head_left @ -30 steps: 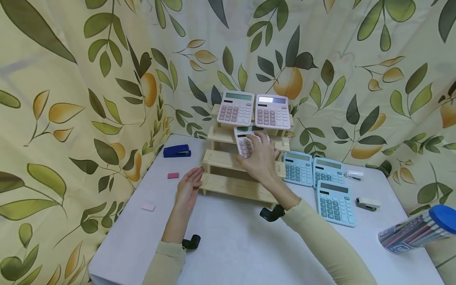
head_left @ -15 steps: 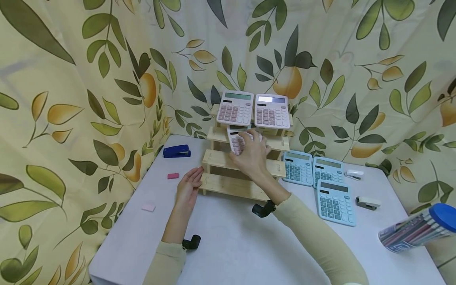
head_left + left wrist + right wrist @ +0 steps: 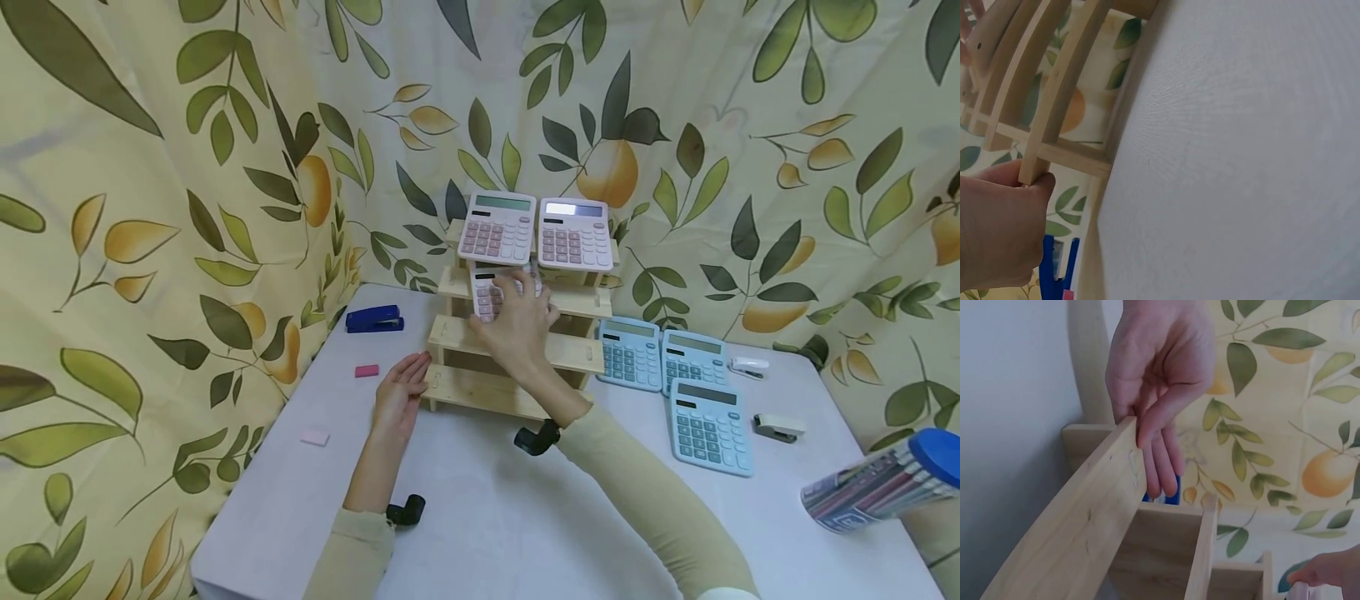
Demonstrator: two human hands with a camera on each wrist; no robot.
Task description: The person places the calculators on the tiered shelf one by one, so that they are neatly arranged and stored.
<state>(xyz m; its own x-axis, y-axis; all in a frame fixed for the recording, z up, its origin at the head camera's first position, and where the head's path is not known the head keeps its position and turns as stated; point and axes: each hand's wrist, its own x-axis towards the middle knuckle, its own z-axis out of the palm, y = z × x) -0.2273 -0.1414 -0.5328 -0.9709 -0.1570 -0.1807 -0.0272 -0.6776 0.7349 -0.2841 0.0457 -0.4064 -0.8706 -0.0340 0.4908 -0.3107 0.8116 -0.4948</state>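
Note:
A stepped wooden rack stands at the back of the white table. Two pink calculators lean side by side on its top tier. My right hand grips a third pink calculator against the second tier, left of middle. My left hand lies with straight fingers against the left end of the lowest step. In the right wrist view the left hand touches that plank. The left wrist view shows the left hand at the rack's end.
Three blue calculators lie right of the rack, with two white staplers beyond. A blue stapler and two pink erasers lie on the left. A pen tub sits far right. Leaf-print curtains surround the table.
My right hand has slid the held pink calculator leftward and slightly up along the second tier. The left hand has stayed at the rack's end.

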